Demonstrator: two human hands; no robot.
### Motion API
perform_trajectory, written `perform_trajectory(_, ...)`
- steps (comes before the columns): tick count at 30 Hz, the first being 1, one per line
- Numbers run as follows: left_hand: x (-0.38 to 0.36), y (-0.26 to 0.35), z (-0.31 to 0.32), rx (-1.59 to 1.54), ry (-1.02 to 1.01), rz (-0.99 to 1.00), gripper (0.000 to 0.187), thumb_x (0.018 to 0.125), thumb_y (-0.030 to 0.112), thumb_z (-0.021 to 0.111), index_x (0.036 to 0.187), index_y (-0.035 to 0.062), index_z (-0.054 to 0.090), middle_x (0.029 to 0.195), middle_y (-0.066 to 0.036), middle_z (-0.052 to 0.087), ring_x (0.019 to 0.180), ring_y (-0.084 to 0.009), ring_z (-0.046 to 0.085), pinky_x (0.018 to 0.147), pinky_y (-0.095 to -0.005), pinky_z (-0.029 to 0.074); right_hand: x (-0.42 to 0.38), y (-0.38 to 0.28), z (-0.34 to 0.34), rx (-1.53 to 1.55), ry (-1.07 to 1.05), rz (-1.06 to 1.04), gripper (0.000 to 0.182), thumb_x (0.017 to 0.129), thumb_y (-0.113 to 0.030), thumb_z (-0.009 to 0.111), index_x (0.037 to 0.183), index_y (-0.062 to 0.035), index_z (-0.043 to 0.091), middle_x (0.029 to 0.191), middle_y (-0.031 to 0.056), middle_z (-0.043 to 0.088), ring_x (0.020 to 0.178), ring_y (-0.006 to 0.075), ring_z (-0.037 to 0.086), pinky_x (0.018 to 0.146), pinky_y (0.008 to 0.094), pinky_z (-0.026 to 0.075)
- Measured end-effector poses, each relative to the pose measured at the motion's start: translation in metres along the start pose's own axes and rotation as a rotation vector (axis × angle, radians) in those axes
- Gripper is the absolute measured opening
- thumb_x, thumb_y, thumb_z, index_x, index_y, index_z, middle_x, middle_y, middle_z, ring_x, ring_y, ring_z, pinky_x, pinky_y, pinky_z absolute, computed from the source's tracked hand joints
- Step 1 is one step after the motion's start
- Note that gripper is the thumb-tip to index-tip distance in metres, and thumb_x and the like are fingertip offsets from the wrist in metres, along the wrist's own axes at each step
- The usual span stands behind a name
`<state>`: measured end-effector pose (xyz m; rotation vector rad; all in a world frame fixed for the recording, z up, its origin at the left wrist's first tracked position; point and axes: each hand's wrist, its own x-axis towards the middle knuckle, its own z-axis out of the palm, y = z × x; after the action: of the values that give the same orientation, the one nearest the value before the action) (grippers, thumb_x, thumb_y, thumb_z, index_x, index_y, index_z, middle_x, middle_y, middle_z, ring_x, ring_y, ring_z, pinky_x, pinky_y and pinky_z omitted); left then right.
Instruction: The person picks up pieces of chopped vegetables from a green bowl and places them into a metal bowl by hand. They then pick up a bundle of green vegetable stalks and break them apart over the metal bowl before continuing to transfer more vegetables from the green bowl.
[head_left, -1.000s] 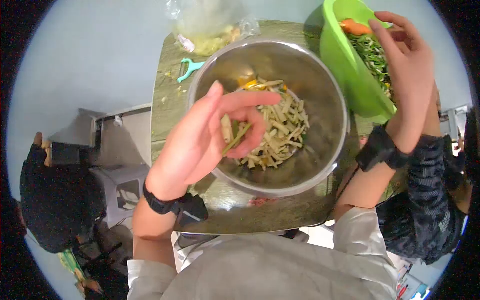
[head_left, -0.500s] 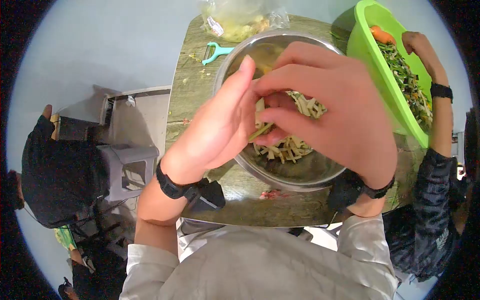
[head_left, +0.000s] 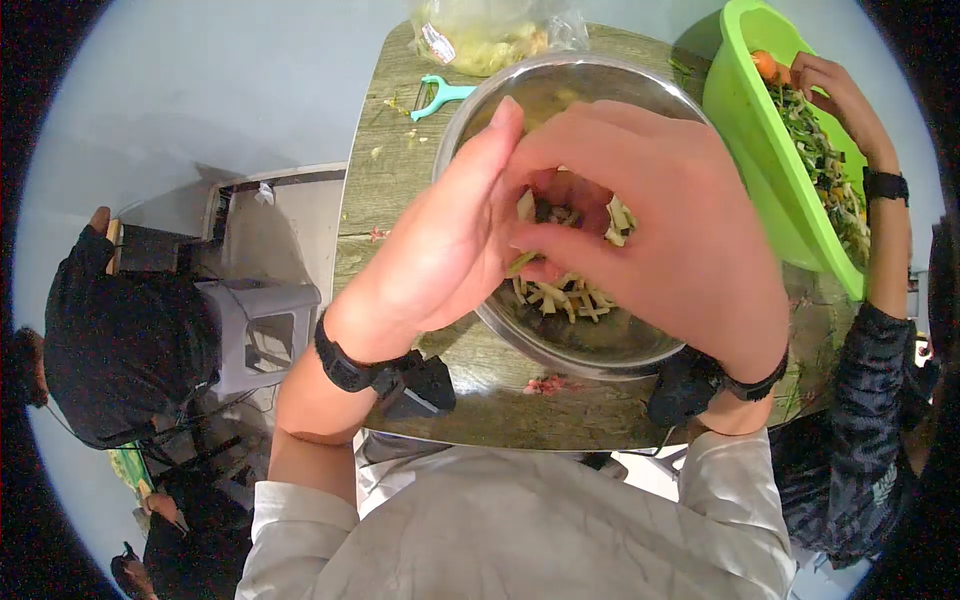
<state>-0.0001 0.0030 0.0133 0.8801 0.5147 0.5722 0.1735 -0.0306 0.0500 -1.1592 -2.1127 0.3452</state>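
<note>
Two bare hands meet over the bowl, and the left hand [head_left: 450,230] is the one up on edge: thumb pointing up, fingers curled in and mostly masked. A slim pale-green vegetable strip [head_left: 520,263] peeps out at its palm, seemingly pinched there. The right hand [head_left: 670,215] arches across, back to the camera, thumb and fingers bowed wide apart, tips right up against the left palm; whether they have hold of anything, I can't tell.

And that's the key line: the strip sits on the left hand's side, just under the right thumb tip, so both hands are right at it. Its visible end slants from lower left to upper right; the rest is hidden.

Straight below, the round shiny steel bowl [head_left: 625,340] carries a heap of pale cut vegetable strips [head_left: 565,298], showing under and between the hands.

Further out, past the bowl's left rim, a turquoise plastic peeler [head_left: 432,95] rests on the grey-brown wood-grain table [head_left: 385,190], with a clear plastic bag of pale pieces [head_left: 485,45] beyond. Over right, a co-worker's hand [head_left: 840,95] dips into a bright green plastic tub [head_left: 745,150], close by an orange carrot [head_left: 766,65] and chopped greens [head_left: 810,145].
</note>
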Motion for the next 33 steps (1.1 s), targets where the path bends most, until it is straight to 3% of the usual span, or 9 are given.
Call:
perform_trajectory(5,0.002,-0.002,-0.011,-0.035,-0.117,0.017,0.071,0.108,0.066,0.025,0.125,0.0088,0.063,0.107,-0.003,0.062,0.098,-0.0127,0.058,0.074,-0.0280,0.042,0.000,0.001,0.000,0.031,-0.009,-0.008,0.025,0.071,-0.002,0.082,0.092,-0.0066,0.071,0.080,0.0051,0.066,0.061,0.0159,0.061,0.057,0.0284,0.048)
perform_trajectory(10,0.002,-0.001,0.001,-0.033,-0.039,0.025,0.071,0.109,0.065,0.024,0.130,0.0077,0.060,0.110,-0.002,0.062,0.094,-0.0126,0.057,0.070,-0.0275,0.039,0.002,0.010,-0.002,0.121,0.019,-0.046,0.024,0.072,0.000,0.080,0.092,-0.0057,0.070,0.082,0.0020,0.066,0.065,0.0111,0.060,0.060,0.0249,0.045)
perform_trajectory(12,0.001,0.000,0.005,-0.054,-0.002,0.013,0.071,0.110,0.063,0.023,0.134,0.0069,0.058,0.111,-0.001,0.062,0.089,-0.0125,0.056,0.069,-0.0273,0.037,0.001,0.006,-0.009,0.178,0.002,0.031,0.021,0.074,0.001,0.079,0.091,-0.0051,0.069,0.084,-0.0006,0.066,0.070,0.0090,0.060,0.061,0.0239,0.045)
perform_trajectory(14,0.004,0.000,0.000,-0.001,-0.082,0.061,0.072,0.108,0.066,0.026,0.143,0.0087,0.054,0.115,-0.005,0.066,0.094,-0.0148,0.060,0.070,-0.0280,0.042,0.001,0.002,-0.018,0.196,-0.005,0.103,0.019,0.076,0.003,0.079,0.091,-0.0047,0.069,0.088,-0.0024,0.065,0.076,0.0076,0.060,0.064,0.0231,0.045)
perform_trajectory(18,0.011,-0.008,-0.016,0.021,-0.230,0.065,0.082,0.107,0.069,0.026,0.148,0.0031,0.051,0.103,-0.006,0.066,0.082,-0.0142,0.056,0.064,-0.0272,0.039,-0.002,-0.007,-0.039,0.228,0.073,0.215,0.019,0.081,0.005,0.078,0.094,-0.0033,0.067,0.098,-0.0002,0.065,0.090,0.0081,0.062,0.071,0.0224,0.047)
perform_trajectory(24,0.008,-0.002,-0.006,0.059,-0.158,0.052,0.090,0.105,0.070,0.026,0.148,-0.0053,0.048,0.085,-0.003,0.056,0.069,-0.0123,0.046,0.058,-0.0258,0.032,-0.022,0.014,-0.080,0.108,0.282,0.169,0.020,0.085,0.009,0.074,0.102,0.0004,0.067,0.113,0.0065,0.064,0.103,0.0114,0.061,0.079,0.0228,0.046)
perform_trajectory(28,0.009,-0.003,-0.006,0.062,-0.152,0.045,0.090,0.105,0.071,0.027,0.149,-0.0047,0.047,0.088,-0.003,0.058,0.071,-0.0126,0.048,0.059,-0.0258,0.033,-0.022,-0.011,-0.079,-0.205,0.233,0.295,0.016,0.083,0.006,0.075,0.097,0.0009,0.071,0.107,0.0053,0.067,0.092,0.0113,0.061,0.075,0.0242,0.045)
perform_trajectory(33,0.007,-0.005,-0.007,-0.003,-0.156,0.026,0.086,0.105,0.070,0.029,0.146,-0.0023,0.050,0.105,-0.004,0.066,0.081,-0.0133,0.056,0.062,-0.0259,0.036,-0.006,-0.025,-0.056,-0.223,-0.100,0.077,0.015,0.079,0.002,0.078,0.093,-0.0018,0.074,0.091,0.0067,0.066,0.078,0.0199,0.064,0.067,0.0296,0.048)
